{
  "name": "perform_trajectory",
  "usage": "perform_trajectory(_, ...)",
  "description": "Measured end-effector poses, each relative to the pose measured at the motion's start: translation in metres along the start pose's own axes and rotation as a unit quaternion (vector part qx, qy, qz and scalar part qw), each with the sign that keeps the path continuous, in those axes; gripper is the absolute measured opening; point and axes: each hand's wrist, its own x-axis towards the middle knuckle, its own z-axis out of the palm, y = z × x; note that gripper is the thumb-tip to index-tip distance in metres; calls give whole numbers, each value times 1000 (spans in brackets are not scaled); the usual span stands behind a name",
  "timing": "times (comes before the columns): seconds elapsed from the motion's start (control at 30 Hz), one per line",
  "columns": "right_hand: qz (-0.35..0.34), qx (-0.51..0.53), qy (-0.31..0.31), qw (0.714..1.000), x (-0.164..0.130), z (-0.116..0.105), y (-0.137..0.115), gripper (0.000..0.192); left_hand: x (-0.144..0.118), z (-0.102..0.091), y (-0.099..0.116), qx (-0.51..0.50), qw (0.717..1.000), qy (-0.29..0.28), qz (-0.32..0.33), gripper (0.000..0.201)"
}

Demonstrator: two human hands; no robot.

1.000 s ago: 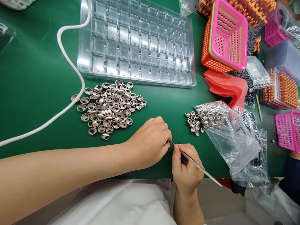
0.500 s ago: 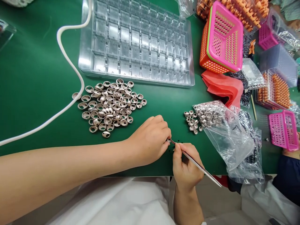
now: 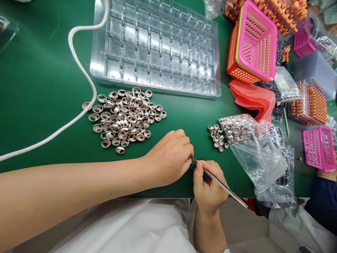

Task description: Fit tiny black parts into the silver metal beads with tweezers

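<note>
A small metal part (image 3: 190,158) is pinched between the fingertips of the left hand (image 3: 171,156), low over the green tabletop (image 3: 39,88) near its front edge; the part is mostly hidden by the fingers, so its shape cannot be told. The fingers of the right hand (image 3: 207,188) are closed around a thin metal pick (image 3: 221,185), whose tip is set against the pinched part.

A slip is judged to be the main risk: the part is tiny and only lightly held, so a push from the pick could flick it out of the grip, and with the front edge of the tabletop just below the hands it could be lost onto the white garment (image 3: 126,225) or the floor. A few black specks (image 3: 201,159) lie just beside the tip and could be scattered by the same slip.

Open green surface is left to the left of the hands and between them and the pile of metal cups (image 3: 123,117), which lies near the left forearm and could be swept by it. A smaller heap of rings (image 3: 217,137) spills from a clear bag (image 3: 260,154) close on the right, so room on that side is tight. The clear tray (image 3: 158,45), the white hose (image 3: 79,73) and the pink basket (image 3: 252,42) stand well apart, further back. Another person's hand (image 3: 326,174) holds a pink basket at the right edge.
</note>
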Motion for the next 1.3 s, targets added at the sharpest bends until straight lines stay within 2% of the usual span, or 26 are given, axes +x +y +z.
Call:
perform_trajectory(0.5,-26,-35,-17,999,2,0,-4,21,0,1,-1,-3,1000,7,3,6)
perform_trajectory(0.7,-2,-7,-12,1000,1,-1,0,22,0,1,-1,0,1000,9,5,7)
perform_trajectory(0.9,24,1,27,999,0,0,0,18,-2,2,-2,2,1000,11,7,5)
perform_trajectory(1.3,24,12,6,1000,-1,1,1,22,0,1,-1,0,1000,4,1,5)
